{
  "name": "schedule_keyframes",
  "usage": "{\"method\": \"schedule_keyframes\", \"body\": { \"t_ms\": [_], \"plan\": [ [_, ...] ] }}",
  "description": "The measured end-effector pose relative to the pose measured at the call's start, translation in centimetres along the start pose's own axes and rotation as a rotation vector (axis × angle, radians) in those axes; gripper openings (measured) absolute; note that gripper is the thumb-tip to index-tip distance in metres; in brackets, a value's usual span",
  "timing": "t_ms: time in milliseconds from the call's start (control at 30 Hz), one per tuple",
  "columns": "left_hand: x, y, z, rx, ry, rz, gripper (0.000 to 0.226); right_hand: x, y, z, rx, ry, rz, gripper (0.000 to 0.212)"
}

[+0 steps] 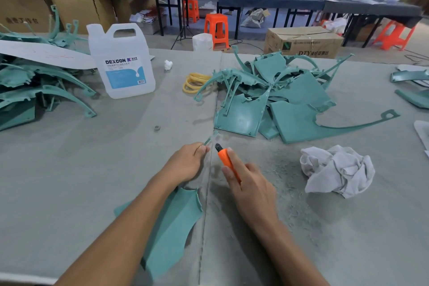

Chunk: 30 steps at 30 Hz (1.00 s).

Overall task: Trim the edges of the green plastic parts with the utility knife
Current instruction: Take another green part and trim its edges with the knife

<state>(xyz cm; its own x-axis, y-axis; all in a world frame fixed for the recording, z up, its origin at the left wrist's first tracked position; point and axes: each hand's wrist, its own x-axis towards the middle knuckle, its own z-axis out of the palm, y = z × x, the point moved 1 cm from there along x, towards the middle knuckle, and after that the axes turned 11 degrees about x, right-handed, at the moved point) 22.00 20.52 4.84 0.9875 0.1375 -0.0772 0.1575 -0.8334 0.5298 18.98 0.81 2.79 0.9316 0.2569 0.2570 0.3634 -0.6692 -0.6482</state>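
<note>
From the head camera, I see my left hand [185,162] curled with its fingertips pinching the thin strip at the far end of the green part [176,223]. The part's broad panel runs back under my left forearm at the near edge of the tabletop [92,169]; I cannot tell whether that panel rests flat or hangs off the edge. My right hand [250,188] is wrapped round the orange utility knife [226,158], forefinger along its back, black nose pointing at the pinched strip and just beside it; the blade itself is too small to make out. I judge the part to be light and fairly stiff in the panel but springy and easily snapped along the narrow arm, so I would hold close to the cut, fingers behind the knife's path. The pile of green parts [278,100] lies farther out on the right, another heap [34,88] sits at the far left, and a crumpled rag [336,169] is near my right hand. Fine shavings dust the cloth around the knife.
</note>
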Motion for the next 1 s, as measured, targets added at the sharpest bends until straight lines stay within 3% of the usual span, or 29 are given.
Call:
{"method": "schedule_keyframes", "body": {
  "t_ms": [500,700,833,1000],
  "plan": [
    [-0.3,0.1,0.0,-0.022,0.008,0.005,0.038,0.5,0.0,-0.1,-0.025,-0.018,-0.015,0.056],
    [-0.9,-0.1,-0.2,0.019,0.002,0.051,0.039,1.0,1.5,-1.7,0.422,0.167,0.151,0.054],
    [-1.7,-0.5,0.4,0.052,0.064,0.071,0.039,1.5,2.0,-2.5,0.75,0.0,0.242,0.026],
    [-3.1,-0.9,0.9,0.002,0.15,0.114,0.067,2.0,1.1,-2.2,0.842,-0.101,0.211,0.016]
  ]
}}
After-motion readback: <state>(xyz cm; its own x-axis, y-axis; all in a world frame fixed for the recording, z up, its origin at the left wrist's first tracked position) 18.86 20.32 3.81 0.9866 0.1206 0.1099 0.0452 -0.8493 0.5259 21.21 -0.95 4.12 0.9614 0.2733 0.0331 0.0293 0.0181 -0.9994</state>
